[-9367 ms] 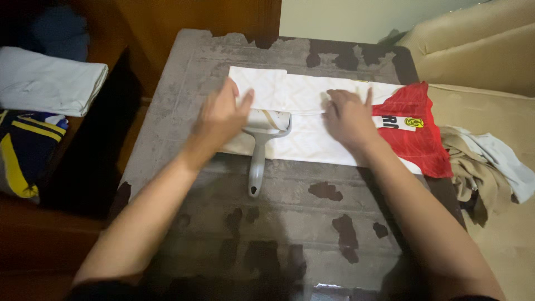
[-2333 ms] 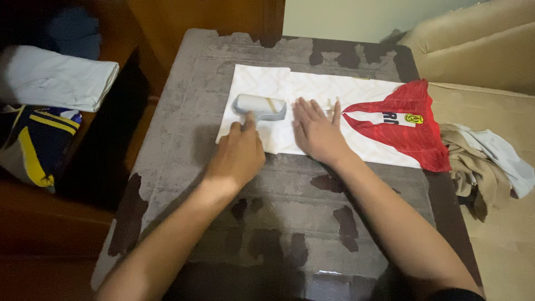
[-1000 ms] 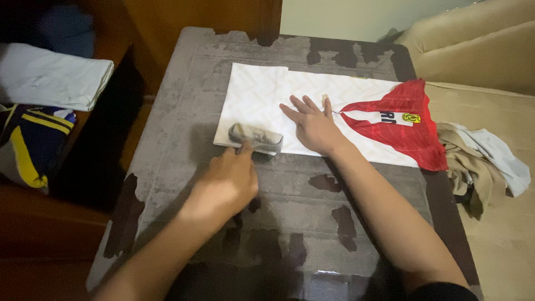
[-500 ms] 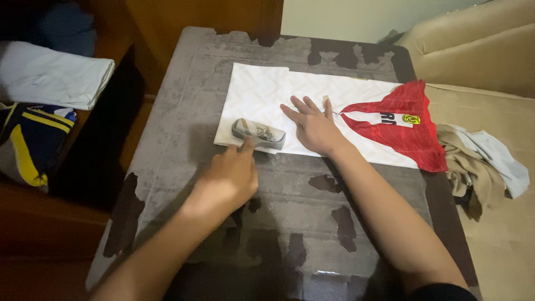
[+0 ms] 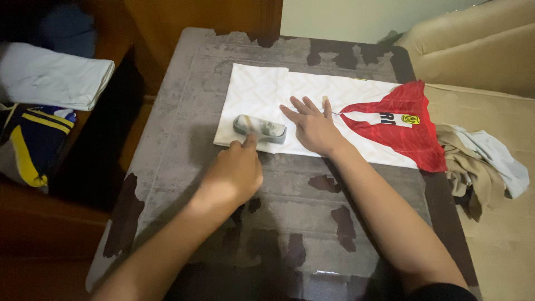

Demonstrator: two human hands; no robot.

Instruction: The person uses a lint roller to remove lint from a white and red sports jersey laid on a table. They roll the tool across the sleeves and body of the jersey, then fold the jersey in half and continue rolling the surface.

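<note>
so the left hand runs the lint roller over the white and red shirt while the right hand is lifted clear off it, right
Not quite. In the head view the right hand is not lifted: it lies flat on the shirt, fingers spread. The rest holds: the left hand works the lint roller at the shirt's white end.

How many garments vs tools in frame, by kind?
Shirt on the table: 1, the white and red shirt held flat by the right hand
Lint roller: 1, the lint roller in the left hand
Folded garments at left: 2, white, navy and yellow
Loose clothes pile at right: 1
Total: 5
</note>
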